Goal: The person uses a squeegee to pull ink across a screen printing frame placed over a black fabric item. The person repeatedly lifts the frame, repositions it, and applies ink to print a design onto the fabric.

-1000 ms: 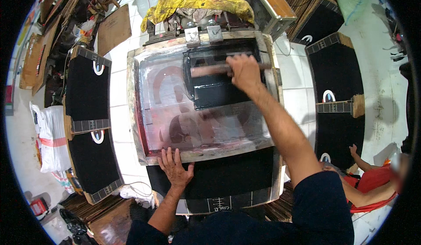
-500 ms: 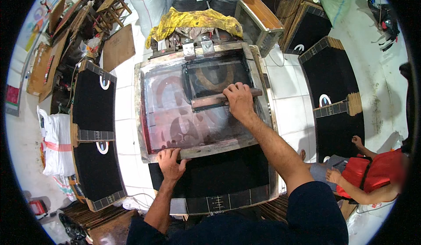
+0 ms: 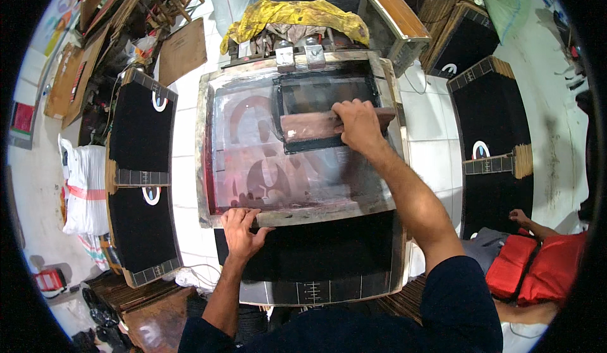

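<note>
– Gripping the brown bar (image 3: 310, 125), wasn't it, that right hand (image 3: 361, 125)?

– Yes, clamped around it, knuckles up, a little right of the bar's middle. The bar lay crosswise over the dark rectangle (image 3: 325, 92) inside the frame (image 3: 203, 144), toward the frame's right side, and its right end reached the right edge.

– And the left hand (image 3: 245, 233)?

– At the frame's near edge, close to the near left corner. Its fingers lay over the rim and its thumb stood out to the right. I could not tell whether it gripped the rim or only rested there.

– What showed below the frame?

– A board (image 3: 329, 249) with a black surface, and a marked strip (image 3: 338, 291) along its near edge.

– And at the far edge?

– Two pale blocks (image 3: 286, 59) sat near the middle of the frame's far edge. Beyond them hung a yellow cloth (image 3: 297, 19).

– Anyone else?

– A person in red (image 3: 547, 267), off to the right, beyond the person's right arm.
</note>
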`<state>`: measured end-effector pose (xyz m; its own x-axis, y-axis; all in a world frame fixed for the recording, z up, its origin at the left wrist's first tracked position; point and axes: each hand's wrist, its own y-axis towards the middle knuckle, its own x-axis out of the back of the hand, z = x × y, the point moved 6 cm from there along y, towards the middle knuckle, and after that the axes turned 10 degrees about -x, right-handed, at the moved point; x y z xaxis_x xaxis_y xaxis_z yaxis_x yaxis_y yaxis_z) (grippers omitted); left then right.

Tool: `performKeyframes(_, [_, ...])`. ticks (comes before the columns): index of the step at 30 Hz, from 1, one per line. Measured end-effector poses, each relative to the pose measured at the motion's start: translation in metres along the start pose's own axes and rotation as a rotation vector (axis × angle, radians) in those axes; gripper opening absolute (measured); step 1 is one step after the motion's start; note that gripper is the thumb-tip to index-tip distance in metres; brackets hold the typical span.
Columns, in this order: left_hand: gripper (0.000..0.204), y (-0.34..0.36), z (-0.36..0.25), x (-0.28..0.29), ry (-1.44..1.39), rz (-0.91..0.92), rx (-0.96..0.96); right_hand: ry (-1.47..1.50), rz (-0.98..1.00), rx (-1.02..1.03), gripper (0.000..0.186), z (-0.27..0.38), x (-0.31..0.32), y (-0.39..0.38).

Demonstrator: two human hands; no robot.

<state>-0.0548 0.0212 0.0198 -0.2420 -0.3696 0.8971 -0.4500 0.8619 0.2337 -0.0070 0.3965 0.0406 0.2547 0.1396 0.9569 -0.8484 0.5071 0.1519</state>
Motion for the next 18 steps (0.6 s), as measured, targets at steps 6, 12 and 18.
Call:
performKeyframes(6, [0.054,0.000,-0.004,0.003,-0.002,0.015,0.015,-0.039,0.149,-0.002,0.044,-0.040,-0.024,0.143])
performKeyframes(12, [0.052,-0.001,-0.006,0.006,-0.010,0.012,0.035,-0.022,-0.136,-0.071,0.069,-0.051,-0.022,0.165])
performKeyframes(18, [0.059,0.001,-0.010,0.014,0.001,0.019,0.023,0.225,-0.351,-0.182,0.047,0.013,0.009,-0.079])
